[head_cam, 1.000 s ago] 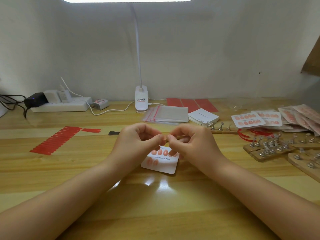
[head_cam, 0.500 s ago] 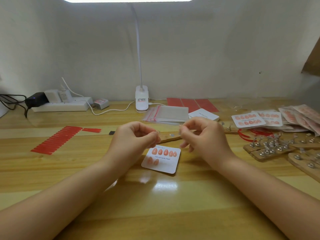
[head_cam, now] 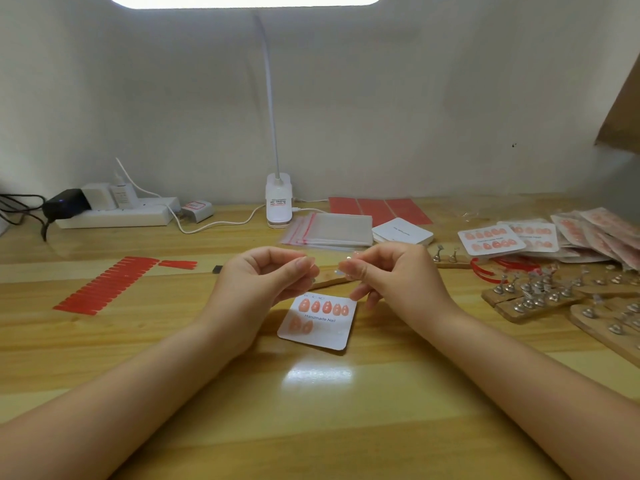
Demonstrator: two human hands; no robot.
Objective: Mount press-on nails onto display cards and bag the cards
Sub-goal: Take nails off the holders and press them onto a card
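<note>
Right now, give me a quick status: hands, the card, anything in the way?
Left hand and right hand raised, pinching something tiny, unclear what. Display card flat beneath, seven nails mounted. Nothing blocking it.

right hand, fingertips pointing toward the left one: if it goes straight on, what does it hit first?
Probably the left hand: the right hand points its fingertips at the left's, a small gap between. Depth is unclear from one view.

A small craft workstation at a wooden desk against a plain white wall, lit by a clip-on lamp, with a power strip, stacked clear bags, blank cards and wooden nail stands laid out
</note>
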